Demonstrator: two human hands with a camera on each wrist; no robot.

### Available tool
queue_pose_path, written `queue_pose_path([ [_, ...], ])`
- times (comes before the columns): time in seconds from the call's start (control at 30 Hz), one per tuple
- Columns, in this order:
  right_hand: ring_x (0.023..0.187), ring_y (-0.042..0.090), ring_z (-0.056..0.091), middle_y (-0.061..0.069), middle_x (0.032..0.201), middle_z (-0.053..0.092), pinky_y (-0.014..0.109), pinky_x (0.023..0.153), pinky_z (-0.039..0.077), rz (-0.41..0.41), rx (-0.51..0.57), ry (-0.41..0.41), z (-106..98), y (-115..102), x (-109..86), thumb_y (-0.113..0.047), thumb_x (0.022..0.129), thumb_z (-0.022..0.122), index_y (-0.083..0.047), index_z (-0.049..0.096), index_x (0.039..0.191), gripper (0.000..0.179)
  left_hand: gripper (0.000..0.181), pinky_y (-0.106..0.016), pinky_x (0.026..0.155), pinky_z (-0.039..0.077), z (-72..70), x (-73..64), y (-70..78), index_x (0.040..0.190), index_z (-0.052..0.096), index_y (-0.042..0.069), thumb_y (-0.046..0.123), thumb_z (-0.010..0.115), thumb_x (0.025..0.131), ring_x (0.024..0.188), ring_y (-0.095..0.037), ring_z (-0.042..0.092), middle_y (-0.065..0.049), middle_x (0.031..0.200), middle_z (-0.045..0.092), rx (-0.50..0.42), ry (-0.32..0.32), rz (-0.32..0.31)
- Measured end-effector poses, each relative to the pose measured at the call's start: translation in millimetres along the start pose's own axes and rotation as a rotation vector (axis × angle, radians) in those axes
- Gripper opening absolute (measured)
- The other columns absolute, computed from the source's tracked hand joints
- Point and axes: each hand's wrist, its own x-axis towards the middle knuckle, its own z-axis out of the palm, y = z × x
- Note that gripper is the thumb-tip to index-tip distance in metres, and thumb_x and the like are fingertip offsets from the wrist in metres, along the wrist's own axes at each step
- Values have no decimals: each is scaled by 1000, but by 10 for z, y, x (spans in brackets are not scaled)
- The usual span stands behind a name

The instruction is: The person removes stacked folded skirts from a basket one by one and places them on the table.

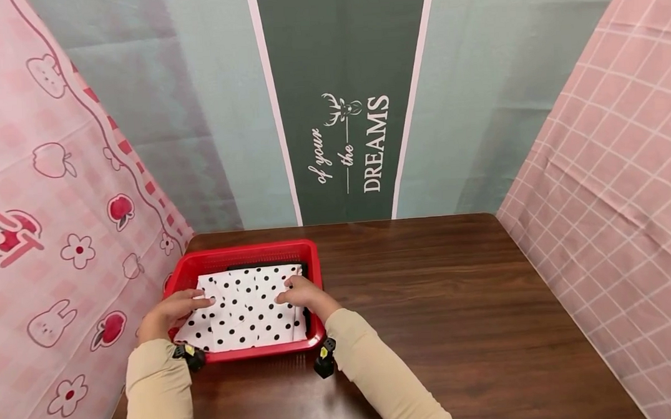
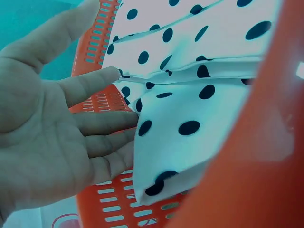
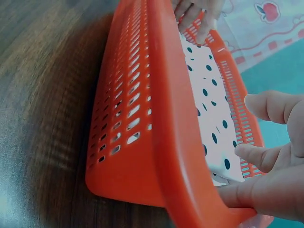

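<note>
A white cloth with black polka dots (image 1: 247, 310) lies folded inside a red plastic basket (image 1: 257, 351), with creases running across it. At the cloth's left edge is my left hand (image 1: 173, 308); in the left wrist view its fingers are extended and their tips touch the fabric (image 2: 190, 104). My right hand (image 1: 307, 295) reaches over the basket's right rim to the cloth's other side. The right wrist view shows its thumb and index finger spread, the index fingertip touching the dotted cloth (image 3: 209, 95). Lower fingers of that hand are partly hidden behind the rim.
Something black (image 1: 267, 264) shows under the cloth along its back and right edges. The basket stands at the left of a dark wooden table (image 1: 429, 305). A pink patterned curtain (image 1: 76, 202) hangs close on the left, and a grey-green one (image 1: 339, 47) behind.
</note>
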Motion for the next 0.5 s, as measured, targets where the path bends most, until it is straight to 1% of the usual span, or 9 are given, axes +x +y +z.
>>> queue_pose_path([
  [0.13,96,24,52,14,114,55,43,85,45,14,9,-3,27,13,2,-20,80,71,3,51,121,52,82,-61,97,27,-1,-14,21,140,22,-12,38,61,88,123,-52,22,-35,139,21,-39,-28,2],
  [0.23,98,24,52,14,114,55,43,85,45,13,-6,-9,48,25,11,-19,80,71,3,50,122,52,83,-62,98,24,-18,-30,55,141,19,-12,38,60,88,124,-53,19,-34,140,19,-66,-49,-2],
  [0.37,95,22,53,12,108,56,39,82,46,-11,-52,-27,73,30,14,-17,79,70,2,54,114,42,88,-63,98,23,-34,-64,139,142,16,-11,41,61,87,126,-53,15,-35,143,12,-5,-59,-14],
  [0.43,91,21,53,9,103,57,36,79,46,-29,-71,-35,86,34,17,-17,80,69,1,57,108,36,90,-62,98,24,-33,-80,176,141,16,-12,43,61,86,126,-52,16,-35,143,12,45,-55,-29],
  [0.5,87,19,52,6,99,57,33,75,46,-39,-67,-41,100,44,22,-16,80,69,-1,59,103,29,91,-60,98,26,-26,-89,195,140,16,-15,44,61,86,125,-52,18,-36,142,14,90,-51,-48],
])
